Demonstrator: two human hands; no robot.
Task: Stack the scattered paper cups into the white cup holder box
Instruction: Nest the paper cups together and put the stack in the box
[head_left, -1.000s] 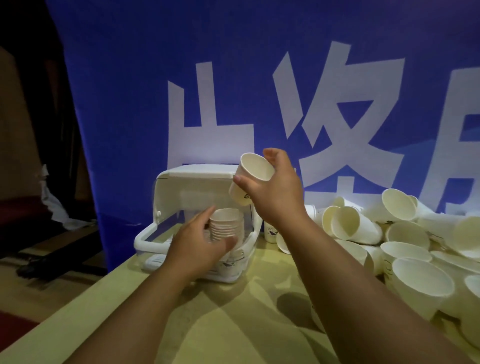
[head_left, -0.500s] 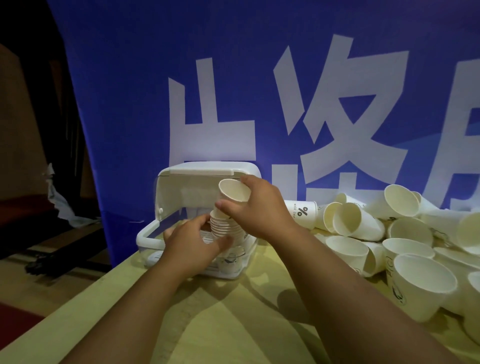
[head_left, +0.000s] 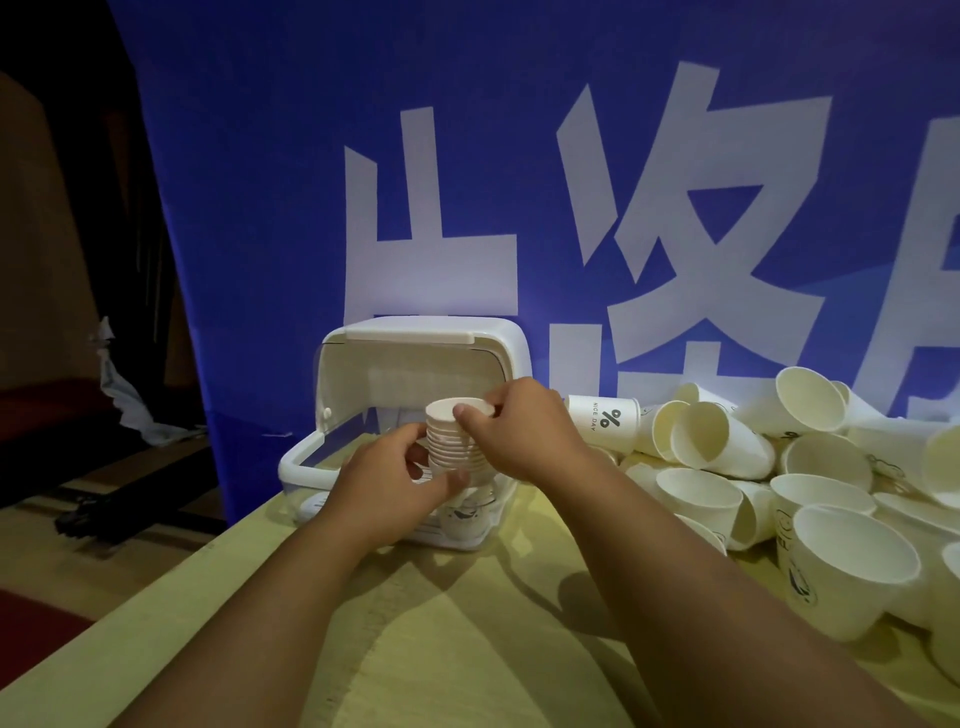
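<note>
White cup holder box (head_left: 415, 330) is standing open on the table (head_left: 441, 649); the left hand (head_left: 387, 486) is curling its fingers round the cup stack (head_left: 449, 449) inside; the right hand (head_left: 524, 436) is pinching the top cup (head_left: 448, 409) by its rim; loose paper cups (head_left: 727, 441) are lying heaped rightward.

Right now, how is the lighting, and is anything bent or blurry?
Head view: the light is dim and warm; hard dark shadows cross the table; a pale glow sits on the blue banner behind the white cup holder box; the far left is nearly black. Same view: wide-angle distortion bows the banner's left edge and swells the loose cups at right; the stack of cups looks sharp.
</note>
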